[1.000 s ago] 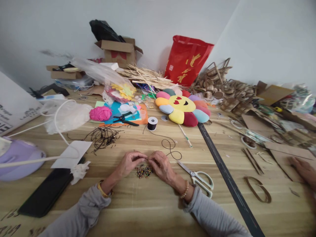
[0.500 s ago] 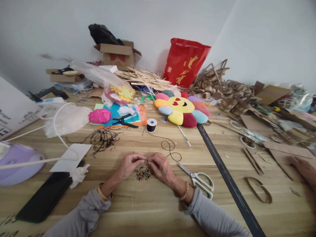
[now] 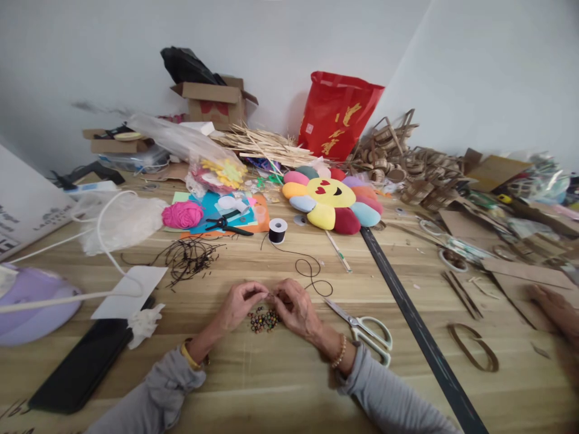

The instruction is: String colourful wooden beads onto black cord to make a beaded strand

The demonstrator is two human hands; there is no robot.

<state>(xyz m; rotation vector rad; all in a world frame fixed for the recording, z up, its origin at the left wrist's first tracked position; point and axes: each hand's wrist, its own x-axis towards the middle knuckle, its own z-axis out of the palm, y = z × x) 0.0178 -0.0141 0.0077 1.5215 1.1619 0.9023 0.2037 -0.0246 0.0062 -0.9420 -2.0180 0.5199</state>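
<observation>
My left hand [image 3: 242, 304] and my right hand [image 3: 296, 308] meet fingertip to fingertip over the wooden table. Both are closed in a pinch; whatever lies between the fingertips is too small to make out. Just below them is a loose pile of small multicoloured beads [image 3: 264, 321]. A thin black cord [image 3: 307, 266] runs from a white spool of black cord [image 3: 277, 231] and curls on the table up to near my right hand. Scissors with pale green handles [image 3: 362, 328] lie beside my right wrist, blades towards the hand.
Left of my hands lie a tangle of black cord pieces [image 3: 192, 259], a black phone-like slab [image 3: 81, 361] and crumpled tissue [image 3: 145, 323]. Pliers [image 3: 228, 224], pink yarn [image 3: 183, 214] and a flower cushion [image 3: 335, 196] sit farther back. Another person's hand [image 3: 554, 307] rests on cardboard at right.
My fingertips have shifted slightly against each other, still pinched together above the beads. The camera view has tilted a little; the other things lie as before.
</observation>
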